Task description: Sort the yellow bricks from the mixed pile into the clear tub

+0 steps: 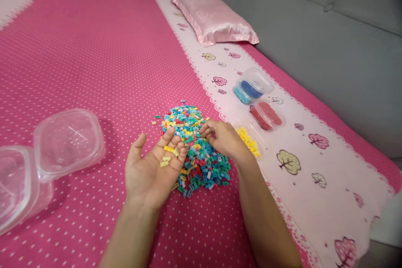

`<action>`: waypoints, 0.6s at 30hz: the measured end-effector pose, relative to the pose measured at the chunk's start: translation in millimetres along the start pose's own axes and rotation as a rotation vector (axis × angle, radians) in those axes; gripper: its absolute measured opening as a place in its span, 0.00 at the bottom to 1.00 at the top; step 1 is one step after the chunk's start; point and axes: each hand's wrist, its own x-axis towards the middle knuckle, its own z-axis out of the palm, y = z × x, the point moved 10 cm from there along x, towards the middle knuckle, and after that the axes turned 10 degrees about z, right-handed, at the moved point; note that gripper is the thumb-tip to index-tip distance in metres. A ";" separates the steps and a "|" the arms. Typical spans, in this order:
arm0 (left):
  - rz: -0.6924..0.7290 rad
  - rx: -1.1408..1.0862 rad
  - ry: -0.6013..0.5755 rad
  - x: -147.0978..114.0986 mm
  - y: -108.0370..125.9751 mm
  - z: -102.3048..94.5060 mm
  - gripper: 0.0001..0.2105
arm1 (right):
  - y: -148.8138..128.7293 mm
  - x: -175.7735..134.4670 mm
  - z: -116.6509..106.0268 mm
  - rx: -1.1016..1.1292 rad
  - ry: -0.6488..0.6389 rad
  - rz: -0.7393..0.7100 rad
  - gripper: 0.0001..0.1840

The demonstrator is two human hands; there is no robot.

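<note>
My left hand (153, 171) is turned palm up, its fingers slightly curled, and holds several small yellow building bricks (169, 150) on the palm and fingers. Beside it, my right hand (221, 138) reaches over the pile of mixed small building bricks (207, 167), fingers bent and pressed together. Whatever sits between those fingertips is too small to make out. Blue, green, red, white and yellow bricks make up the pile. To the right of my right hand, a clear container holds yellow bricks (248, 142).
Clear plastic containers (69, 142) stand on the left of the pink dotted bedsheet (103, 50). Right of the pile are containers with red bricks (266, 115) and blue bricks (251, 89). A pink pillow (216, 19) lies by the grey headboard (314, 29).
</note>
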 end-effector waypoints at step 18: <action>0.002 -0.001 0.002 2.3 0.6 -3.8 0.17 | 0.8 -8.7 -3.8 -0.245 -0.002 -0.006 0.23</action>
